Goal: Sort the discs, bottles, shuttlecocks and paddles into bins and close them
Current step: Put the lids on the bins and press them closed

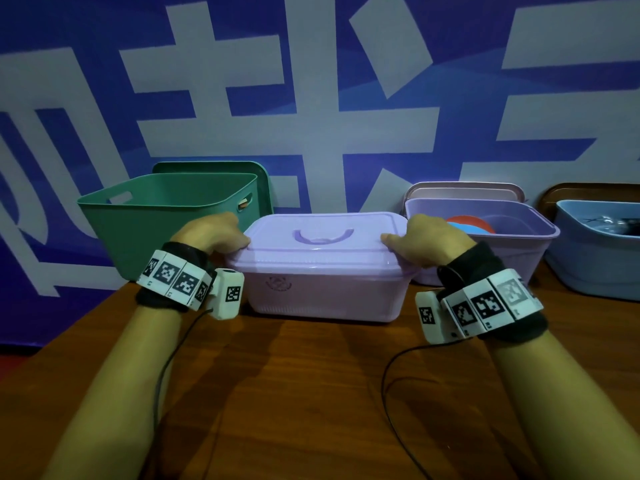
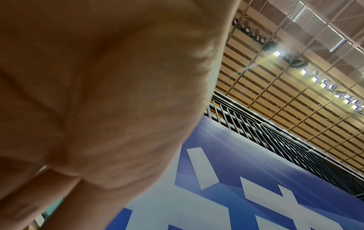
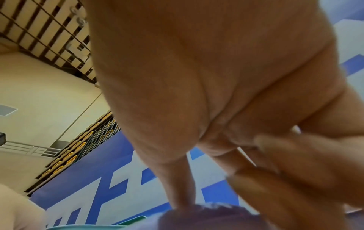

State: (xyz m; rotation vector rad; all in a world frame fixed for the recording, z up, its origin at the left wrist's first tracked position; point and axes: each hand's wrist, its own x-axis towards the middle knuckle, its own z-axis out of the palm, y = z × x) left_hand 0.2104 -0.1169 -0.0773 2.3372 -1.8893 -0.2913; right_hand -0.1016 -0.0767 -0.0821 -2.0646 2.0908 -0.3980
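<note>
Progress looks about halfway, as I judge it. Between the two hands stands the lilac bin (image 1: pixel 322 292) with its lid (image 1: pixel 320 237) already on top, and this step seems nearly finished. The left hand (image 1: pixel 211 233) is curled on the left edge of the lid, and the right hand (image 1: pixel 433 239) is curled on the right edge, both pressing or holding it down. If the lid is fully snapped I cannot tell.

Three bins are not yet closed. Behind the left hand is the green bin (image 1: pixel 145 216), open, with its green lid (image 1: pixel 221 166) leaning behind it; what is inside is hidden. Behind the right hand is the purple bin (image 1: pixel 512 247), open, with a red and blue disc (image 1: pixel 471 225) in it and a pale lid (image 1: pixel 464 190) behind. Further to the right is the blue bin (image 1: pixel 595 258), open, with something dark inside that is too unclear to name.

All stands on a brown wooden table (image 1: pixel 311 393). Behind the bins hangs a blue banner (image 1: pixel 311 98) with big white signs. The wrist views show a high hall ceiling with lamps
</note>
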